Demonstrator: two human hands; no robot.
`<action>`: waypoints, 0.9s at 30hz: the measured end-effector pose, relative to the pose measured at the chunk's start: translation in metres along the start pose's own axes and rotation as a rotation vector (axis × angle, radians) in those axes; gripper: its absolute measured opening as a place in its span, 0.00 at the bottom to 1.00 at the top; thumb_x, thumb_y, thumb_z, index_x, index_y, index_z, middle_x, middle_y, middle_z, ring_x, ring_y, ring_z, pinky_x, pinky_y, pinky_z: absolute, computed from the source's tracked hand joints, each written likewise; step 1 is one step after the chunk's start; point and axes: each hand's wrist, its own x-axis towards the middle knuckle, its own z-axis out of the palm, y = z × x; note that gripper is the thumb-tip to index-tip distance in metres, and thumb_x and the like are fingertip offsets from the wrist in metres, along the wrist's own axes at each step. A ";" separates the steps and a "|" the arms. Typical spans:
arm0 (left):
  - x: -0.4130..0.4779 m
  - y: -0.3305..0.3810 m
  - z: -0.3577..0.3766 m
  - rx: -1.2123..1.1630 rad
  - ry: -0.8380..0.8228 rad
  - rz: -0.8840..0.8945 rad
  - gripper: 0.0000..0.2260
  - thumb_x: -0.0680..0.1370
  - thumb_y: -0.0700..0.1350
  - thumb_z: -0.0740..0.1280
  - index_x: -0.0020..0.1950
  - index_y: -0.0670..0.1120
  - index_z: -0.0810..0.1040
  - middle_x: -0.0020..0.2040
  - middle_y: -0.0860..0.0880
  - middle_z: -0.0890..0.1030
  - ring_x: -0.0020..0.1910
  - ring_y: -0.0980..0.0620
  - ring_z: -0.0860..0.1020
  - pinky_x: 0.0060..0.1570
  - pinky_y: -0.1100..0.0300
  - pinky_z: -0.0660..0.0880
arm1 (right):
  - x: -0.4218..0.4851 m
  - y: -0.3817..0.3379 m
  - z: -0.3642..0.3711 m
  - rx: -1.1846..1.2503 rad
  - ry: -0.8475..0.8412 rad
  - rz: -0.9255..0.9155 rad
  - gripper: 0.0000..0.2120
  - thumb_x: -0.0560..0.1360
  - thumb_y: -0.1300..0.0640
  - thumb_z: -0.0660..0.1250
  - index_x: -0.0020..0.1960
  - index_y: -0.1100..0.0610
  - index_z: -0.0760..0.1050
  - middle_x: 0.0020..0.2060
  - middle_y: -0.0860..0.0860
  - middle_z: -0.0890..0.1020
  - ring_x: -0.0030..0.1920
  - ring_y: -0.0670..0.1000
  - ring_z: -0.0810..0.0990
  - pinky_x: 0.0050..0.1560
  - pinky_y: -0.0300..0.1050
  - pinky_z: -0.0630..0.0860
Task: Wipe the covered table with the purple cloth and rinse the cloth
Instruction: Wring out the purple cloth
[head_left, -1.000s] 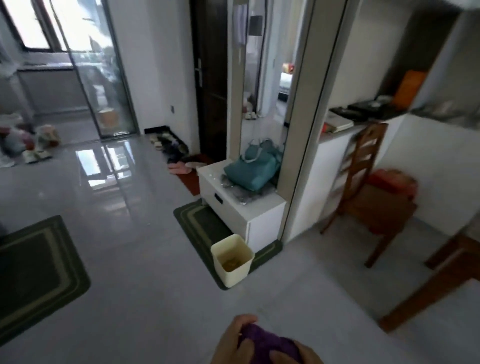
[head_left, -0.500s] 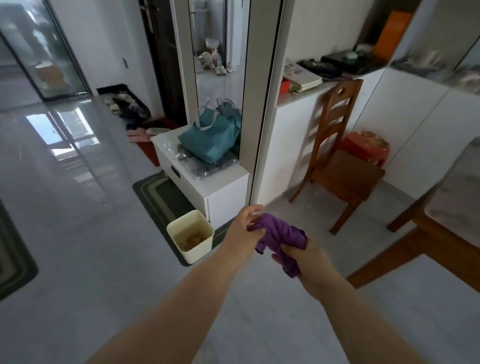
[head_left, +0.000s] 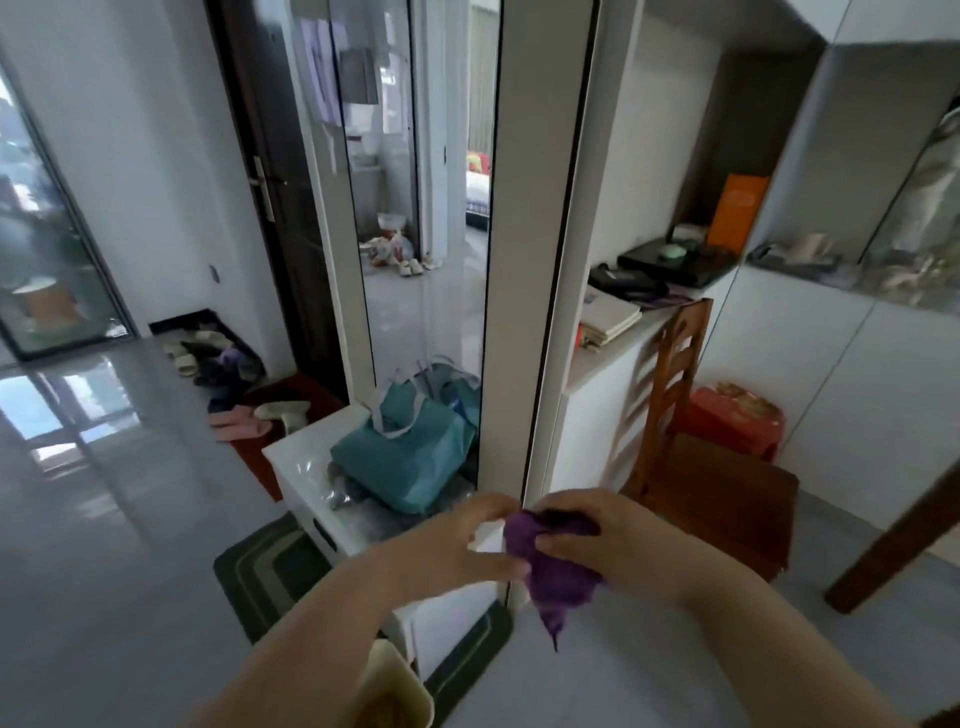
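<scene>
The purple cloth (head_left: 555, 571) is bunched between both hands in front of me, its lower corner hanging down. My right hand (head_left: 610, 540) grips the bunch from the right with curled fingers. My left hand (head_left: 462, 540) pinches the cloth's left edge with thumb and fingers. Only a dark wooden leg (head_left: 898, 545) of the table shows at the right edge; its covered top is out of view.
A white low cabinet (head_left: 306, 467) with a teal bag (head_left: 410, 457) stands straight ahead beside a white pillar. A cream bin (head_left: 395, 691) sits below my left arm on a green mat. A wooden chair (head_left: 711, 467) and red box stand to the right.
The camera has come closer to the cabinet and pillar. Both hands have risen with the cloth and stay together on it; the bin has slid under my left arm.
</scene>
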 end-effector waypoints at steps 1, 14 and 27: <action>0.011 0.002 -0.022 0.005 0.019 0.013 0.18 0.73 0.51 0.69 0.60 0.59 0.69 0.61 0.58 0.72 0.62 0.60 0.70 0.64 0.61 0.66 | 0.017 -0.010 -0.014 -0.058 0.045 -0.050 0.04 0.77 0.55 0.64 0.51 0.48 0.75 0.46 0.46 0.78 0.45 0.44 0.78 0.44 0.33 0.76; 0.155 0.080 -0.227 -0.045 0.431 0.288 0.07 0.76 0.40 0.64 0.53 0.45 0.73 0.46 0.50 0.79 0.45 0.52 0.78 0.45 0.63 0.77 | 0.189 -0.054 -0.173 -0.217 0.478 -0.296 0.06 0.73 0.50 0.68 0.49 0.48 0.75 0.40 0.41 0.78 0.38 0.33 0.76 0.36 0.25 0.73; 0.261 0.178 -0.364 -0.021 0.646 0.535 0.05 0.75 0.40 0.65 0.47 0.49 0.79 0.42 0.49 0.80 0.42 0.53 0.79 0.45 0.61 0.76 | 0.305 -0.109 -0.317 -0.418 0.751 -0.549 0.07 0.76 0.52 0.64 0.51 0.51 0.78 0.45 0.46 0.79 0.45 0.43 0.76 0.43 0.34 0.70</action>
